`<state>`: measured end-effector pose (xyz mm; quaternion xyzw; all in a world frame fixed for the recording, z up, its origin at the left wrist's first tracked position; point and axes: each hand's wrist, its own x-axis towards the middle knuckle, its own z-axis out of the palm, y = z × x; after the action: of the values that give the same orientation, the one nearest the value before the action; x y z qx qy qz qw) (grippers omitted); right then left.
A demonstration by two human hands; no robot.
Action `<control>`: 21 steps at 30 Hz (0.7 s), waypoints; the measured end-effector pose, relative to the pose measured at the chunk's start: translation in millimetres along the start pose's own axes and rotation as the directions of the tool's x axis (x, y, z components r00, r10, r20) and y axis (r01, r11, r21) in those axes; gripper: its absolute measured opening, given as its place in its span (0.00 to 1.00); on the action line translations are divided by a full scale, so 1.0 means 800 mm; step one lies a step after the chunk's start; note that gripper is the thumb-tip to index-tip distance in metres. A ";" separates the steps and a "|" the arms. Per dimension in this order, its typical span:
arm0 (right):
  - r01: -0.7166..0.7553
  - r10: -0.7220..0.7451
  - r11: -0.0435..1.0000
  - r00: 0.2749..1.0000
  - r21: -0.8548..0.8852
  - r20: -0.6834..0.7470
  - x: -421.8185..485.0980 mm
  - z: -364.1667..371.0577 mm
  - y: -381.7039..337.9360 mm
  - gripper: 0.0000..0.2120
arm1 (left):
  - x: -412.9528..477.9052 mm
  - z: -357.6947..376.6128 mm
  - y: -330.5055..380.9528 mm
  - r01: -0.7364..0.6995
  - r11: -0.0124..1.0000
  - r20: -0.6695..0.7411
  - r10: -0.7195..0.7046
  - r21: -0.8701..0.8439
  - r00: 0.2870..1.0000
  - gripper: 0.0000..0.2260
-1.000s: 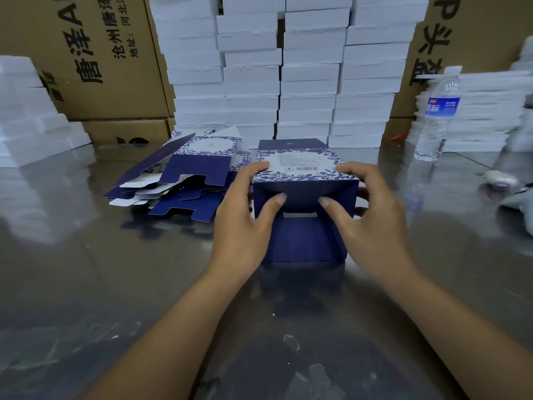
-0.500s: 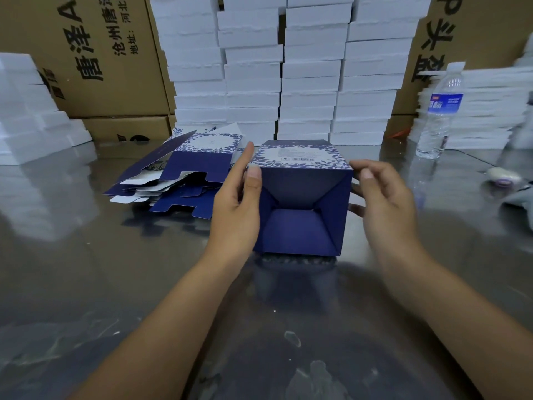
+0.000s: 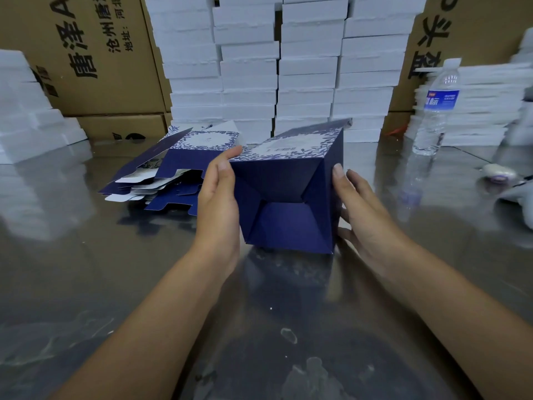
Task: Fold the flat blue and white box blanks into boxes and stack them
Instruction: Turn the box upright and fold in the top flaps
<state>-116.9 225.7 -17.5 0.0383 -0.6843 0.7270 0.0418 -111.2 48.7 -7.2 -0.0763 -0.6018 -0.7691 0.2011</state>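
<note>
Nearest you: both forearms reach out over the table (image 3: 86,284), a shiny grey top with smears.
Left hand (image 3: 219,206): flat on the left wall of the box (image 3: 288,197), fingers straight, thumb tip up at the top-left corner. You're pressing it, not wrapping round it.
Right hand (image 3: 366,215): laid open along the right wall, thumb tip on the front right edge, fingers stretched out past it. No curl.
Box: mid-table, squeezed between your palms. The folded dark blue end faces you with its flaps closed. The blue-and-white patterned panel is on top, tilted up toward the far right. Lower edge is at the table; I can't tell if it touches.
Blanks (image 3: 173,168): loose flat pile just left of the box, behind your left hand, fanned out unevenly.
Bottle (image 3: 435,111): upright, far right, well apart from the box.
Small white item (image 3: 497,173): right edge of the table, too blurred to identify.
Foam slabs (image 3: 305,67): four tall white stacks behind the box, with more piles far left and far right.
Cartons (image 3: 95,53): brown, printed, at the very back.
</note>
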 end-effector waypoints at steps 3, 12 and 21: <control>0.061 -0.058 0.997 0.997 0.055 -0.043 -0.001 -0.001 -0.002 0.64 | -0.001 0.001 0.002 -0.014 1.000 -0.029 0.015 0.020 0.999 0.14; 0.156 -0.137 0.982 0.977 0.107 -0.166 0.000 -0.005 -0.005 0.48 | 0.013 -0.005 -0.007 0.104 0.937 -0.121 -0.152 -0.335 0.981 0.15; 0.061 -0.063 0.992 0.998 0.112 0.016 -0.007 0.003 -0.012 0.36 | 0.015 -0.006 -0.006 0.319 0.791 -0.040 -0.396 -0.521 0.917 0.18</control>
<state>-110.4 224.1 -8.6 0.0690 -0.6414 0.7621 0.0554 -123.5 42.5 -8.5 0.0463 -0.3665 -0.9268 0.0683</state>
